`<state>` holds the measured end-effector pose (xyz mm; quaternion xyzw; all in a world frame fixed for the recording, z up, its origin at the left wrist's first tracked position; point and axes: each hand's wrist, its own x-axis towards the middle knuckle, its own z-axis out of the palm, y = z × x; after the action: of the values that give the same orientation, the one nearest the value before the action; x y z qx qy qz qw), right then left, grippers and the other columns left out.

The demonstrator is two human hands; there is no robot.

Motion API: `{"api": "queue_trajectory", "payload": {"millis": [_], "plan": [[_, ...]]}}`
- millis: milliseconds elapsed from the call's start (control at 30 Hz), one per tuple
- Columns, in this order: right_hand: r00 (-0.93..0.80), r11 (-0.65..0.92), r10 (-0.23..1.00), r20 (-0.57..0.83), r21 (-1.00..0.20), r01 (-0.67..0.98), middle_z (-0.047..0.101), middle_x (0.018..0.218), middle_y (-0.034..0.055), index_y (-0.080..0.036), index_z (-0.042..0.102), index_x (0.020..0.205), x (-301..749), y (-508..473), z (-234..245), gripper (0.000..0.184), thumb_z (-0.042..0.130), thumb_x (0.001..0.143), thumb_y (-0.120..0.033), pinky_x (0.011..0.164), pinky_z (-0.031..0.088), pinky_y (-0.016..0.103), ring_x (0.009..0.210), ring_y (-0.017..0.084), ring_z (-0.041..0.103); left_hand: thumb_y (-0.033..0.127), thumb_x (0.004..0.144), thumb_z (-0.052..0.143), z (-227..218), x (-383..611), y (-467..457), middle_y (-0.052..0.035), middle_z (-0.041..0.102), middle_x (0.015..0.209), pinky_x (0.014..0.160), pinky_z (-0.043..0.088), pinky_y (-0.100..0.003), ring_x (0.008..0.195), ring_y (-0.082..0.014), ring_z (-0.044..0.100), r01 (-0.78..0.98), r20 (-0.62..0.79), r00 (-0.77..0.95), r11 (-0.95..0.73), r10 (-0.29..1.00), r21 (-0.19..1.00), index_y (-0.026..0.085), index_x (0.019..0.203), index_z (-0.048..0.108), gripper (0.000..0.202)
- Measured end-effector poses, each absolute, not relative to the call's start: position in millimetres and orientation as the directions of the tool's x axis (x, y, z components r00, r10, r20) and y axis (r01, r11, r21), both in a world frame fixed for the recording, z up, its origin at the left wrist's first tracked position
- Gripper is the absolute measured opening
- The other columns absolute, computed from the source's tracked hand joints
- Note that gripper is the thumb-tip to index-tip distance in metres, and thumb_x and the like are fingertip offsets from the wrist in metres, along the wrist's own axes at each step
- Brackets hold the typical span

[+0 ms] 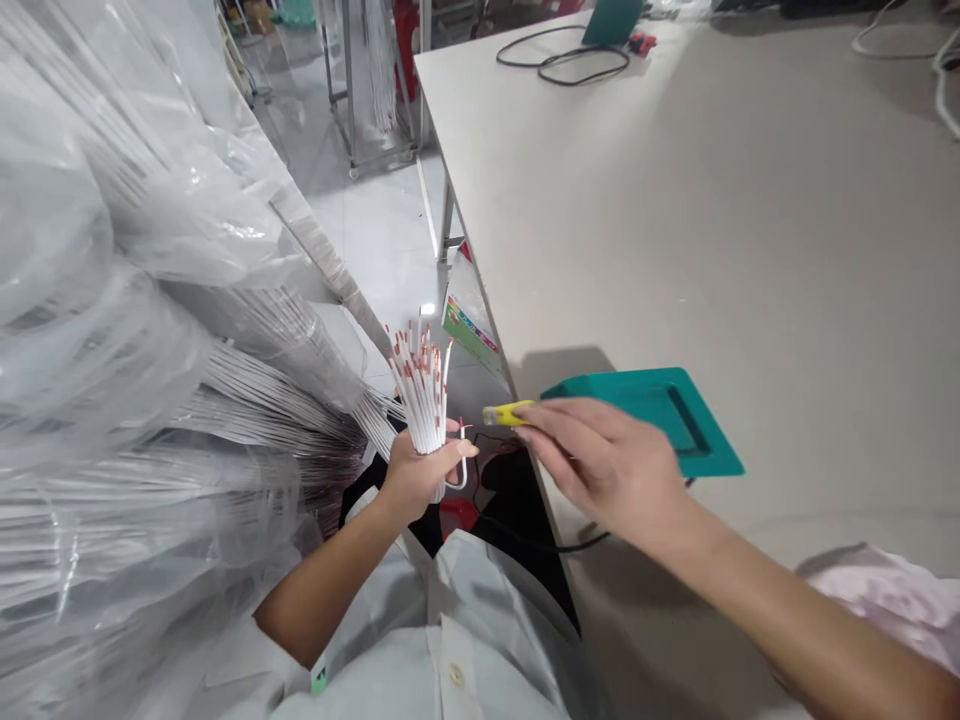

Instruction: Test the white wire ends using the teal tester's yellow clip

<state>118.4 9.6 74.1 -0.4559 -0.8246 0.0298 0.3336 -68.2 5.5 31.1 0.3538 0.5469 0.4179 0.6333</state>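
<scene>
My left hand [417,468] is closed round a bundle of thin white wires with red-brown tips [420,388], held upright just off the table's left edge. One wire loops out below my fingers. My right hand [600,460] pinches a small yellow tool [507,413] and points it left toward the bundle, a short gap away. This hand hovers over the near left corner of the grey table [675,220], right beside a teal tray-like device [660,412].
Large clear plastic bags full of white wires [150,380] fill the left side. A black cable [562,62] and another teal object [611,20] lie at the table's far end. A coloured label [471,325] hangs at the table edge. Metal racks stand on the floor behind.
</scene>
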Motion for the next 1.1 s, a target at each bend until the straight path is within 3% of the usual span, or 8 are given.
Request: {"api": "queue_trajectory", "payload": {"millis": [133,233,367,667,767,867,1000,1100], "plan": [[-0.195,0.345,0.938,0.288,-0.831,0.436,0.068,0.082,0.0055,-0.021,0.07,0.094,95,-13,59,0.017,0.055,0.085,-0.022,0.063,0.055,0.027,0.073,0.015,0.065,0.027,0.065,0.07,40,-77,0,0.0022,0.055,0.045,0.042,0.034,-0.02,0.039,-0.0063,0.045,-0.174,-0.365,0.155,0.389,0.918,0.905,0.013,0.067,0.067,0.014],[-0.156,0.03,0.988,0.016,-0.996,0.087,0.064,0.078,0.0032,-0.025,0.072,0.095,84,-16,42,0.02,0.063,0.079,-0.032,0.042,0.048,0.023,0.053,0.01,0.056,0.028,0.063,0.07,44,-81,-3,-0.0011,0.063,0.053,0.041,0.033,-0.021,0.039,-0.0061,0.044,-0.218,-0.394,0.227,0.44,0.891,0.871,0.013,0.071,0.068,0.017],[-0.162,-0.124,0.982,-0.093,-0.973,-0.196,0.063,0.082,0.0029,-0.03,0.075,0.085,78,-13,31,0.018,0.074,0.068,-0.034,0.042,0.044,0.02,0.057,0.008,0.054,0.029,0.06,0.074,43,-85,-6,-0.0033,0.065,0.056,0.04,0.034,-0.021,0.039,-0.0061,0.045,-0.234,-0.421,0.35,0.513,0.837,0.826,0.011,0.07,0.068,0.021],[-0.275,-0.341,0.933,-0.231,-0.81,-0.476,0.052,0.064,-0.0018,-0.02,0.069,0.061,67,-22,26,0.022,0.074,0.066,-0.04,0.044,0.039,0.022,0.049,0.008,0.051,0.03,0.061,0.075,41,-87,-7,-0.0019,0.061,0.051,0.038,0.033,-0.02,0.038,-0.0054,0.043,-0.148,-0.424,0.437,0.529,0.793,0.836,0.011,0.064,0.069,0.02],[-0.297,-0.355,0.92,-0.254,-0.861,-0.364,0.053,0.063,-0.0012,-0.019,0.065,0.067,71,-25,28,0.024,0.068,0.072,-0.042,0.043,0.038,0.023,0.049,0.009,0.049,0.031,0.061,0.076,34,-89,-10,-0.0024,0.061,0.053,0.04,0.032,-0.02,0.039,-0.0054,0.043,-0.098,-0.452,0.44,0.542,0.776,0.835,0.011,0.064,0.069,0.022],[-0.3,-0.04,0.952,-0.058,-0.997,0.067,0.058,0.073,0.0034,-0.02,0.066,0.074,84,-28,34,0.018,0.057,0.082,-0.034,0.056,0.045,0.027,0.063,0.013,0.054,0.032,0.06,0.077,26,-91,-12,-0.002,0.061,0.056,0.042,0.034,-0.02,0.043,-0.006,0.045,-0.056,-0.507,0.374,0.565,0.776,0.823,0.011,0.07,0.07,0.024],[-0.514,0.434,0.848,0.128,-0.724,0.536,0.064,0.083,0.0067,-0.021,0.068,0.082,98,-33,41,0.013,0.056,0.081,-0.026,0.068,0.046,0.035,0.078,0.02,0.057,0.031,0.061,0.077,21,-93,-9,-0.0011,0.06,0.06,0.045,0.037,-0.02,0.048,-0.0066,0.048,-0.059,-0.543,0.209,0.565,0.813,0.823,0.011,0.078,0.069,0.028],[-0.418,0.411,0.89,0.185,-0.723,0.555,0.066,0.085,0.0067,-0.021,0.067,0.092,94,-32,40,0.016,0.055,0.083,-0.025,0.068,0.048,0.033,0.076,0.018,0.059,0.031,0.062,0.076,26,-91,-7,-0.0001,0.058,0.056,0.044,0.037,-0.019,0.045,-0.0059,0.046,-0.062,-0.518,0.23,0.544,0.824,0.837,0.01,0.075,0.067,0.026]]}}
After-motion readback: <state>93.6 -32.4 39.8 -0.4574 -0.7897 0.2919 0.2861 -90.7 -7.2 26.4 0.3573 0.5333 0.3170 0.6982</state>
